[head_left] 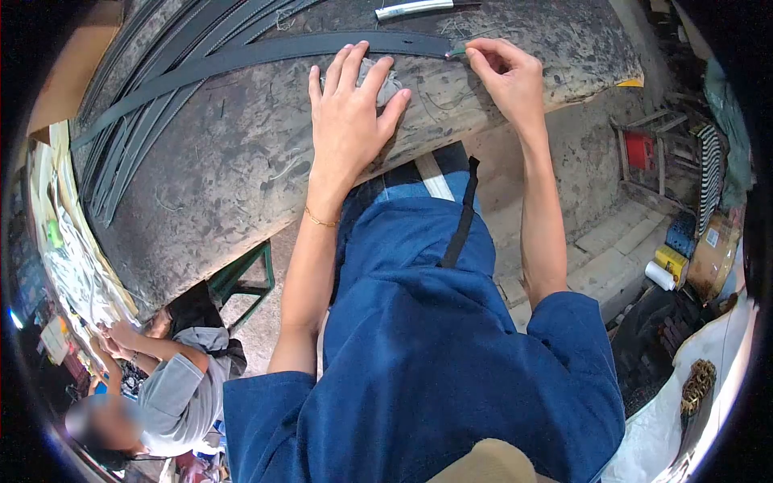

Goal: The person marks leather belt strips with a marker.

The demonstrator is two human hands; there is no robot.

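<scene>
A long dark strap [278,50] with stitched edges lies across the stained work table. My left hand [350,101] rests with fingers spread at the strap's lower edge, over a crumpled grey cloth [388,90] that shows between the fingers. At the strap's right end, my right hand [507,68] pinches a small, thin green tool [457,51], its tip touching the end of the strap. Most of the tool is hidden by the fingers.
More dark straps [133,133] fan out at the table's left. A white and silver tube [415,9] lies at the back of the table [233,169]. At lower left sits another person [173,386]. A green stool [256,282] stands below the table.
</scene>
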